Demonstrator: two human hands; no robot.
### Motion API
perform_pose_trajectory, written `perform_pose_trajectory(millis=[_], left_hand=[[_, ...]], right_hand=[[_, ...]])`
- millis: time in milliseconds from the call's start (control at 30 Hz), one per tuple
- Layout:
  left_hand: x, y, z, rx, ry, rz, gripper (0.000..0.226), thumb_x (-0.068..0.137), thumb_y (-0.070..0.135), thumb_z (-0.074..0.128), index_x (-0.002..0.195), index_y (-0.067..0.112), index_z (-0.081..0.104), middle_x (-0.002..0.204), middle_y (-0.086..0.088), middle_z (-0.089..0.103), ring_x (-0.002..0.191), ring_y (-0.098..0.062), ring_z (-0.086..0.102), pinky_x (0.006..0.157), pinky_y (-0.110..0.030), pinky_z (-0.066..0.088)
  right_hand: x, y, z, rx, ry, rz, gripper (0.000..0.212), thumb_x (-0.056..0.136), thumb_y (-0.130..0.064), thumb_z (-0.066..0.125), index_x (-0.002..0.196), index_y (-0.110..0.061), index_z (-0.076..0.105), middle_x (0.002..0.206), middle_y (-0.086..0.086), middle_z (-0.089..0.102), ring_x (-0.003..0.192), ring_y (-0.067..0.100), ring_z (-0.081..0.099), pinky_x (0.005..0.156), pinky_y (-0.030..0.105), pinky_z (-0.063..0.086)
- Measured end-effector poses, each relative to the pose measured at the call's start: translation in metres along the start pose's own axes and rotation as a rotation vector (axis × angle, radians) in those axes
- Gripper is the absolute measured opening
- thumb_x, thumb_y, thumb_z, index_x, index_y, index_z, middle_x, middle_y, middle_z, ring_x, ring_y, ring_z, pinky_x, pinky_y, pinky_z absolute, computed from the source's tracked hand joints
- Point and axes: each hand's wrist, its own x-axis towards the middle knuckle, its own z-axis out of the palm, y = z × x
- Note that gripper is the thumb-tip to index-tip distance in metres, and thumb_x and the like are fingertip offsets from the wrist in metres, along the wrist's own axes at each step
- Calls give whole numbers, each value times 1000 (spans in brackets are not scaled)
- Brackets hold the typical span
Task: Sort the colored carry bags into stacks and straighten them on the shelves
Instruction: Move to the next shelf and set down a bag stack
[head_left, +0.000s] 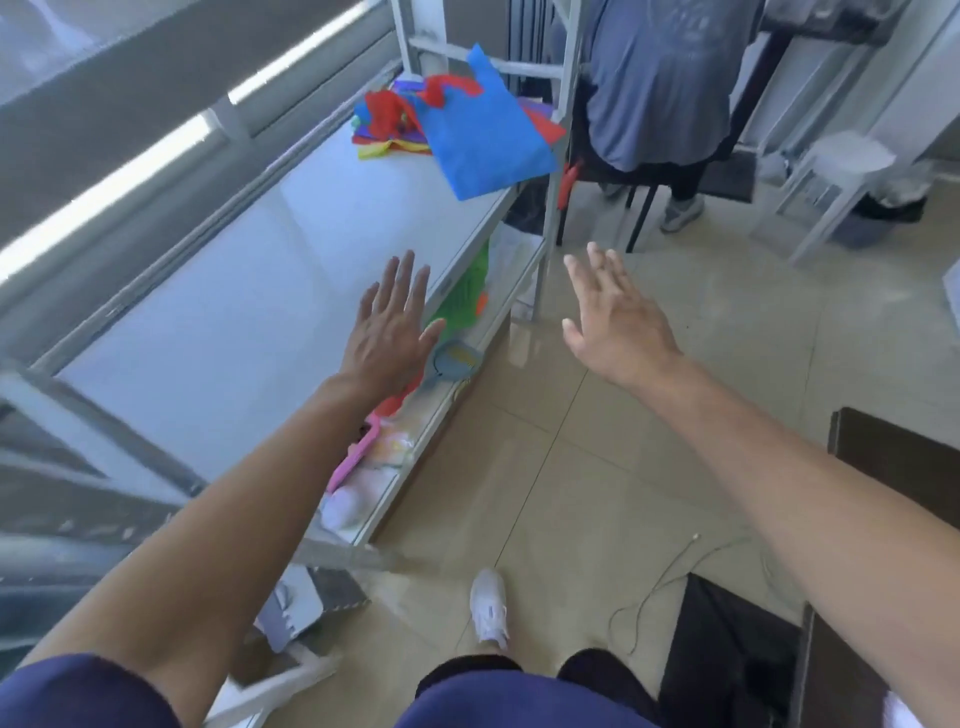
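Both hands are empty, fingers straight and spread. The left hand (387, 325) hovers over the front edge of the top shelf (218, 332), and the right hand (618, 322) is out over the tiled floor (649, 467) beside the rack. Neither touches anything.

The carry bags lie well apart from them, at the far end of that shelf. A heap of bags (387, 122) in red, yellow and other colours is crumpled together. A blue bag (483, 135) lies tilted on top, its lower corner hanging past the shelf's front edge near the upright post (551, 218).

These look like thin fabric bags, light and limp, so I judge they will flop and drag their neighbours along when lifted, handles tangling. Each is best taken singly by its two top corners or handles, shaken flat, then laid down and smoothed with a flat palm. The blue one overhangs and is likely to slip off if the heap is disturbed, so it should come first.

A lower shelf (410, 470) holds green, pink and pale things, too blurred to name. Another person (660, 83) stands just beyond the rack's far end, close to the heap, and may crowd the reach. A thin cable (670, 574) lies on the floor near the white shoe (488, 608), a trip risk on the walk over.
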Motion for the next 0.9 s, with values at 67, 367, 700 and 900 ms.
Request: perform_pose_trajectory(millis=[67,367,700,900], left_hand=[[44,6,6,-10,-44,-16,71,109,53,24,165,15,3,173,-5,-9,160,-23,-8,129,-48,8],[248,66,36,-69,-105,-70,72,108,52,30,165,15,5,173,-5,-3,160,-22,1,127,-47,16],[382,96,59,-175,-21,-394,64,107,44,40,163,17,22,172,-2,17,157,-20,19,122,-44,27],[447,55,89,-244,38,-555,56,106,36,46,157,16,36,167,-5,31,151,-26,35,118,-45,33]], right_hand=[[40,20,-8,10,25,-3,76,102,-35,51,164,-18,10,173,12,4,160,29,7,119,51,35],[243,136,-18,64,55,-116,78,99,-30,56,163,-13,15,171,15,12,159,31,13,121,51,33],[434,203,-20,161,-126,-277,77,99,-30,57,163,-15,17,171,16,14,158,33,13,119,53,34],[537,181,14,207,-222,-322,76,98,-28,57,162,-13,20,166,18,24,151,40,25,117,51,32]])
